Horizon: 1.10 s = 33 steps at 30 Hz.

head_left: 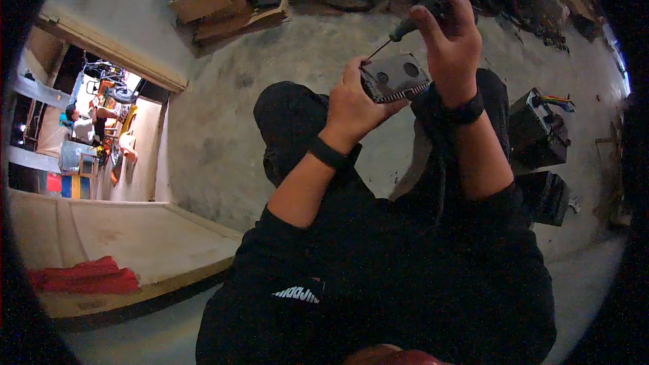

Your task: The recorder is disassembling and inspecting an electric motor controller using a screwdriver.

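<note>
Near the top centre, my left hand [355,108] grips a grey, boxy metal part [395,78] with two dark round openings on its face and a ridged lower edge. My right hand [449,47] holds a screwdriver [405,29] by its dark handle, fingers curled round it, above the part. The thin shaft slants down to the part's upper left corner; whether the tip touches it is too small to tell.
My knees are below my hands. Dark metal cases [541,128], one with coloured cables, lie on the right. Cardboard [206,7] is piled at the back. A red cloth [81,274] lies on a ledge at left. Through a doorway are a person [84,122] and bikes.
</note>
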Tool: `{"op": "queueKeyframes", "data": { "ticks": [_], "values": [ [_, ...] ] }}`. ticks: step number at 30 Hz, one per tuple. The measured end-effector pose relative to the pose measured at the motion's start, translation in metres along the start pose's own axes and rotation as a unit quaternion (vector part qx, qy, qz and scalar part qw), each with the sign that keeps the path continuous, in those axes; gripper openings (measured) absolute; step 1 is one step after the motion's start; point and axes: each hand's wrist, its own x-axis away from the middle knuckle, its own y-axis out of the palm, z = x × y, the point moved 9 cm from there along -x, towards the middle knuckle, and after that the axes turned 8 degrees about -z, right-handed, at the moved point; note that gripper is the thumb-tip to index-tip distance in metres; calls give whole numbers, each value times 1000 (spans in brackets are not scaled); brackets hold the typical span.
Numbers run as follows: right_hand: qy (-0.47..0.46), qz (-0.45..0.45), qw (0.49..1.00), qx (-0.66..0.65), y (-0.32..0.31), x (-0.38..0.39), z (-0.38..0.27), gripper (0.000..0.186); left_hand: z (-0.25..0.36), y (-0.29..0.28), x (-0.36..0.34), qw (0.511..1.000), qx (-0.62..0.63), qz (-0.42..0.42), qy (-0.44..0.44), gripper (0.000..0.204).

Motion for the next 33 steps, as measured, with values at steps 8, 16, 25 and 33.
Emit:
{"op": "queueKeyframes", "data": {
  "ticks": [8,16,25,33],
  "values": [
    [22,-25,977,-209,10,3,5,35,2,-1,-1,999,6,-15,-49,99],
    [-26,30,994,-99,-3,4,-3,30,0,1,-1,1000,3,-15,-23,94],
    [53,16,976,-213,3,8,16,35,3,-1,1,1000,-1,-8,-9,90],
    [85,28,959,-269,9,7,26,43,-1,3,1,1000,-22,-9,-4,92]
  ]
}}
